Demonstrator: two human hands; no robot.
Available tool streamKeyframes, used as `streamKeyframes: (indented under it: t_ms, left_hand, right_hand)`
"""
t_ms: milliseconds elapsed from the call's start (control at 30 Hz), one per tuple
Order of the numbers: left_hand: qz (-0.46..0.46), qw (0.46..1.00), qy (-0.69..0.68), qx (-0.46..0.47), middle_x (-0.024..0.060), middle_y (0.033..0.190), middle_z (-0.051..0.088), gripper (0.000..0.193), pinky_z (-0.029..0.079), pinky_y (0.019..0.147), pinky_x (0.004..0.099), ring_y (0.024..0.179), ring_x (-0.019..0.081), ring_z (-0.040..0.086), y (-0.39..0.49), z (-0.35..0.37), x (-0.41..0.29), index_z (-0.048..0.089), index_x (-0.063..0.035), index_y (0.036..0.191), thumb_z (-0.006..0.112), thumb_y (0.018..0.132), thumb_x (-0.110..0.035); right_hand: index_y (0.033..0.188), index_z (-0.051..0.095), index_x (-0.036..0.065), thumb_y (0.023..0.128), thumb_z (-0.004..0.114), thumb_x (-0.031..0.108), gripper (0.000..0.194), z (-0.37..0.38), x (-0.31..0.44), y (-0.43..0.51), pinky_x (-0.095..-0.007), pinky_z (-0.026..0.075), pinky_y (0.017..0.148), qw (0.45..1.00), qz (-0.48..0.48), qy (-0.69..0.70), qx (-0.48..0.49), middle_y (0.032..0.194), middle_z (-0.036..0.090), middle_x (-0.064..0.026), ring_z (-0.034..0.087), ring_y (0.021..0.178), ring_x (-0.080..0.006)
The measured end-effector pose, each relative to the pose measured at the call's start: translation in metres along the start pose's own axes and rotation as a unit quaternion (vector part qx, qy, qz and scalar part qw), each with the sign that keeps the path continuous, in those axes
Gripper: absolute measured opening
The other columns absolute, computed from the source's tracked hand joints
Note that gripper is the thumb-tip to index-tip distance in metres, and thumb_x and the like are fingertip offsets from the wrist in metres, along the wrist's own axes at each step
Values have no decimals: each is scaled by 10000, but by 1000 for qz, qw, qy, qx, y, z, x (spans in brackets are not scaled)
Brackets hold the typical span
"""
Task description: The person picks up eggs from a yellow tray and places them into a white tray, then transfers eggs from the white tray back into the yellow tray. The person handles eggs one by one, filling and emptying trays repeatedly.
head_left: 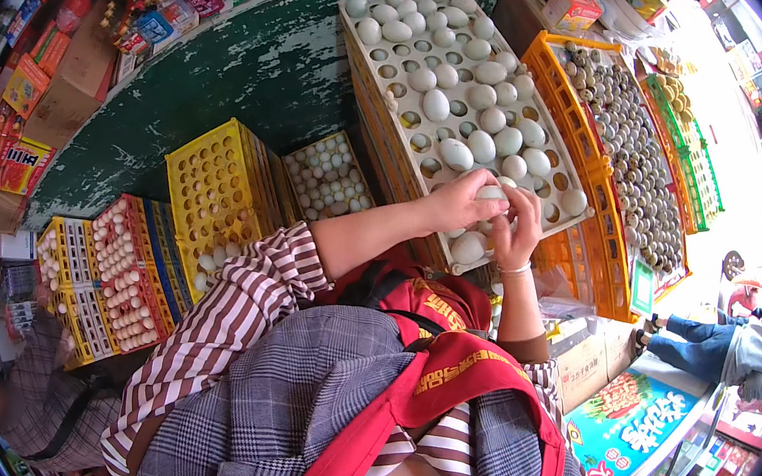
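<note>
Over the near end of a white plastic egg tray (402, 122), my left hand (463, 196) holds a pale egg (492, 193) between thumb and fingers. My right hand (519, 229), with a bracelet at its wrist, has its fingers bent against the same egg from the right. Pale eggs of differing sizes fill many of the tray's round holes, and other holes are bare. A large egg (469, 247) lies at the near corner, just below my hands. The tray tops a tall stack. What the right palm covers is hidden.
Right of the stack stands an orange crate (590, 167) of speckled quail eggs (619, 124). To the left are a yellow egg tray stack (209, 169), red trays of brownish eggs (126, 279) and a lower tray of eggs (332, 174). A person (700, 348) is at the far right.
</note>
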State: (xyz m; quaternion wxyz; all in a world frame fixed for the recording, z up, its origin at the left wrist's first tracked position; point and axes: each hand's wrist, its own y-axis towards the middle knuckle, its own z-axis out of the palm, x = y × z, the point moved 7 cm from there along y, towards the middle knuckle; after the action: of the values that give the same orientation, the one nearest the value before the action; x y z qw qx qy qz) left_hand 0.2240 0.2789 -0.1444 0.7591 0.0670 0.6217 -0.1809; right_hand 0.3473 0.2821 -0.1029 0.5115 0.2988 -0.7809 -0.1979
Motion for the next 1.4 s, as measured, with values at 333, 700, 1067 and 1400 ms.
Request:
streamKeyframes:
  t_ms: [333, 700, 1067, 1400]
  left_hand:
    - [-1, 997, -80, -16, 51, 931, 608, 398, 419, 542, 193, 619, 52, 496, -9, 7, 9, 412, -69, 1254, 527, 981, -334]
    - [57, 943, -161, -286, 17, 849, 599, 130, 414, 567, 190, 628, 36, 483, -70, -79, 27, 560, -73, 1068, 504, 960, -118]
    - [-112, 936, 58, -330, 56, 888, 663, 203, 493, 645, 290, 773, 161, 632, -155, -134, 169, 620, -80, 1048, 571, 921, -231]
    - [-362, 849, 237, -304, 88, 877, 666, 275, 523, 633, 328, 773, 162, 653, -362, -166, 362, 660, -65, 993, 583, 887, -307]
  right_hand:
    - [1020, 577, 40, 691, 795, 187, 421, -12, -6, 7, -354, 514, 728, 994, 53, -69, -69, 899, 622, -125, 635, 804, -258]
    - [1057, 586, 85, 731, 762, 230, 398, -35, -58, 8, -359, 496, 680, 968, 172, -176, 42, 971, 595, -104, 598, 783, -261]
    - [996, 652, 111, 828, 650, 242, 213, -22, -54, 3, -393, 480, 796, 949, 82, -300, 59, 966, 634, -96, 596, 902, -301]
    - [975, 678, 123, 881, 622, 273, 186, -20, -56, 1, -376, 472, 816, 949, 82, -300, 59, 980, 657, -58, 600, 928, -267]
